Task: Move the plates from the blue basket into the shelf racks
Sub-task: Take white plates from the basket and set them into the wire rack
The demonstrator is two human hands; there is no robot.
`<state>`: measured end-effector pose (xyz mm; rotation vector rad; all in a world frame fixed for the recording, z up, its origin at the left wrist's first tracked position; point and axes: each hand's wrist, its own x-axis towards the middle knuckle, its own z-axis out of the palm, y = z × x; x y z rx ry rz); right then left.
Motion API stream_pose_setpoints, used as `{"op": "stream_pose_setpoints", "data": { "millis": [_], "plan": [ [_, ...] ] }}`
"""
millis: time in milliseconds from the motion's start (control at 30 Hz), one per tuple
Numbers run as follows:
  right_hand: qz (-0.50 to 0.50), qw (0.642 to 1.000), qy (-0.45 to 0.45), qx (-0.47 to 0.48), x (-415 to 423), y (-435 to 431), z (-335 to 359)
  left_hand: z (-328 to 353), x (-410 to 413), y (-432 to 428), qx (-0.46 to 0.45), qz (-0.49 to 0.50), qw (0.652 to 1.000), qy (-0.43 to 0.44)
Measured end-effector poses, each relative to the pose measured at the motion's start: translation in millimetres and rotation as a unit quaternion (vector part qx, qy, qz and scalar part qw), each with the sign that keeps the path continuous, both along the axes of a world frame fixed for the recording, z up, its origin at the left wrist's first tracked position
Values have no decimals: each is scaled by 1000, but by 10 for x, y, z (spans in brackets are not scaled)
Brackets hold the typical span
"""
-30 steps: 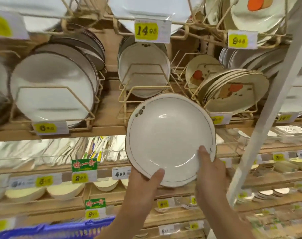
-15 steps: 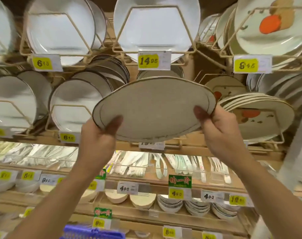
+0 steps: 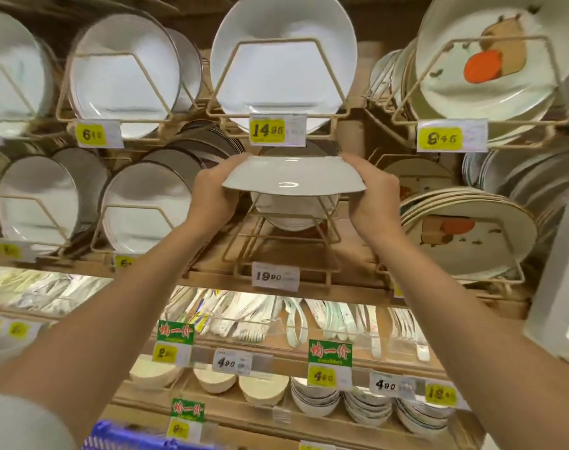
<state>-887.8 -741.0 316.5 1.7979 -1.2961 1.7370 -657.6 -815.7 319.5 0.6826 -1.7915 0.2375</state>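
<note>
A white deep plate [image 3: 293,177] hangs nearly flat, bottom side toward me, just above a beige wire rack [image 3: 286,241] on the middle shelf. My left hand [image 3: 213,193] grips its left rim and my right hand [image 3: 372,196] grips its right rim. More white plates [image 3: 293,212] stand inside that rack, behind and below the held plate. A corner of the blue basket [image 3: 127,438] shows at the bottom edge.
Wire racks full of plates flank the middle one: dark-rimmed plates [image 3: 140,203] to the left, plates with an orange picture [image 3: 465,238] to the right. An upper rack [image 3: 283,60] with a 14.95 tag hangs close above. Bowls and cutlery fill the lower shelves. A white post [image 3: 559,254] stands right.
Both hands lifted the plate from chest height and tipped it from facing me to almost flat. It now sits farther in, at the middle rack's top.
</note>
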Motion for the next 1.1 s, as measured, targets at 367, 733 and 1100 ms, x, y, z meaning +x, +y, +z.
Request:
{"op": "stream_pose_setpoints", "data": {
  "millis": [367, 733, 1100],
  "plan": [
    [-68, 993, -49, 79, -63, -758, 115, 54, -222, -699, 165, -23, 984, 60],
    [-156, 964, -86, 198, -181, -1169, 294, 102, -453, -1287, 307, -76, 935, 162],
    [-220, 935, -149, 233, -107, -1406, 361, 142, -641, -1474, 214, 165, 962, 30]
  ]
}}
